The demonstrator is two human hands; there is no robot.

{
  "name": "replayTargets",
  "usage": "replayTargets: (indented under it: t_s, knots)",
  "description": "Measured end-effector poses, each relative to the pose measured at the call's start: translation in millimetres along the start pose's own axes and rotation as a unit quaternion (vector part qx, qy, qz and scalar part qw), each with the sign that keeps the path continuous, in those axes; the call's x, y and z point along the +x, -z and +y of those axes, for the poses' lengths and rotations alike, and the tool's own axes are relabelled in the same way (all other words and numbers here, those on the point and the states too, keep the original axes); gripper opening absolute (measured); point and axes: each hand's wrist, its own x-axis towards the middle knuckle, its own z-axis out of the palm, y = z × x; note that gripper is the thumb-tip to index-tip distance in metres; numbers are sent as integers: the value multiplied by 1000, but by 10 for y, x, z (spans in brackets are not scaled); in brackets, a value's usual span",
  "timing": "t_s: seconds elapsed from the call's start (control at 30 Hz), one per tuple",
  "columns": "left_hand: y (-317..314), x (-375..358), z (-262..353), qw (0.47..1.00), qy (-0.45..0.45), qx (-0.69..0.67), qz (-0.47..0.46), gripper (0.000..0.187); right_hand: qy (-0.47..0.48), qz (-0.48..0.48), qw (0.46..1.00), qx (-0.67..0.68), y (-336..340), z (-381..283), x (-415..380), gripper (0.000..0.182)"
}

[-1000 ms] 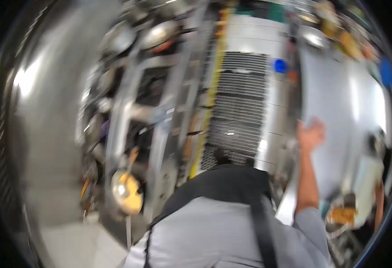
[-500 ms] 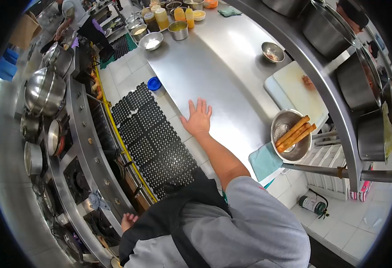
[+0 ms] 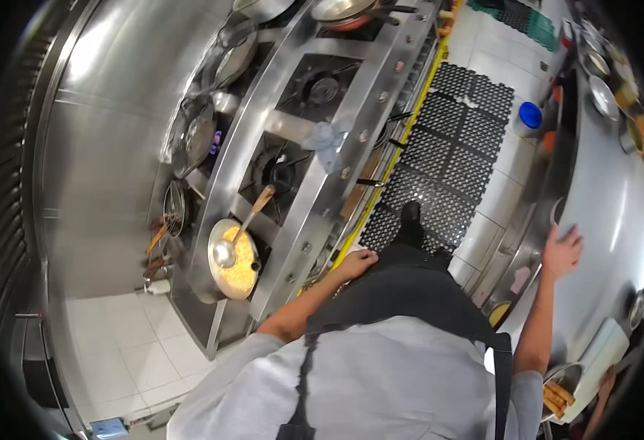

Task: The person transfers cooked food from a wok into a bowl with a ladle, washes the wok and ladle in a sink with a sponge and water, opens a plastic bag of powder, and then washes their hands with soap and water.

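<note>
My right hand (image 3: 562, 251) lies on the left part of the steel worktable (image 3: 604, 213), fingers spread and nothing in it. Beside my dark apron, my left hand (image 3: 358, 264) hangs with its fingers curled; whether anything is in them is hidden. On the stove's near end sits a pan (image 3: 219, 281) of yellow food (image 3: 240, 270), with a wooden-handled ladle (image 3: 224, 253) resting in it. Below my right hand, at the lower right, a metal bowl (image 3: 569, 375) holds long browned rolls (image 3: 556, 400).
Burners (image 3: 324, 89) and more pans (image 3: 232, 55) line the stove, with a grey cloth (image 3: 325, 143) on its edge. A perforated black mat (image 3: 446, 147) covers the floor. A blue lid (image 3: 531, 115) is near the worktable. Another person's hand (image 3: 606, 383) shows by the cutting board (image 3: 600, 352).
The view has swung left towards the stove, bringing the pan of yellow food into sight. The worktable and bowl now sit at the right edge. My right hand still rests on the table.
</note>
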Motion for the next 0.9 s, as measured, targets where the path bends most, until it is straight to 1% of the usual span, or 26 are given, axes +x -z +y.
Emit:
replayTargets:
  t_s: [0.07, 0.17, 0.2, 0.23, 0.27, 0.3, 0.33, 0.4, 0.43, 0.47, 0.5, 0.57, 0.67, 0.73, 0.8, 0.83, 0.87, 0.9]
  knots:
    - [79, 131, -219, 999, 43, -7, -20, 42, 5, 8, 1000, 7, -90, 96, 40, 73]
    - [257, 478, -454, 992, -19, -117, 33, 37, -4, 2, 1000, -7, -145, 74, 72, 72]
    - [477, 456, -182, 989, -36, -124, 76, 34, 0, 22, 1000, 3, -184, 77, 72, 74]
    - [775, 486, 210, 984, -48, -128, 115, 32, 2, 14, 1000, 6, -157, 75, 29, 73]
    - [972, 693, 311, 956, -94, -245, 130, 32, 2, 8, 1000, 9, -112, 66, 17, 72]
    - [1264, 739, 655, 946, -130, -226, 192, 32, -1, 7, 1000, 19, -101, 8, 47, 71]
    - [1522, 912, 771, 937, -125, -223, 239, 34, 2, 6, 1000, 15, -103, -32, 62, 71]
    - [2010, 1263, 906, 906, -112, -132, 387, 35, 0, 6, 1000, 3, -90, -16, 71, 71]
    - [2252, 1508, 843, 875, -149, -62, 457, 51, 2, 8, 1000, 11, -100, -2, 80, 71]
    - [2435, 1540, 1031, 870, -111, -26, 480, 56, 4, 9, 1000, 18, -122, 7, 83, 71]
    - [2539, 1690, 1071, 854, -96, -7, 511, 60, 5, 9, 1000, 26, -134, 12, 82, 71]
    - [2492, 1923, 1123, 828, -27, 113, 548, 57, 2, 5, 1000, 23, -160, 20, 99, 71]
    - [2387, 1901, 1361, 888, -46, 239, 390, 51, 2, 4, 1000, 21, -153, 27, 91, 71]
    - [2426, 1943, 1333, 925, -103, 97, 352, 44, 3, 2, 1000, 27, -149, -9, 96, 71]
    - [2604, 1897, 1299, 941, -141, -56, 303, 39, -1, -3, 999, 32, -132, -6, 109, 70]
    - [2660, 1612, 1611, 932, -131, -159, 297, 38, -3, -2, 1000, 31, -124, -7, 113, 70]
    - [2750, 1476, 1731, 918, -112, -178, 337, 37, -4, 0, 1000, 31, -117, -19, 117, 70]
    - [2862, 1346, 1802, 907, -115, -182, 362, 37, -5, 0, 1000, 31, -108, -26, 114, 70]
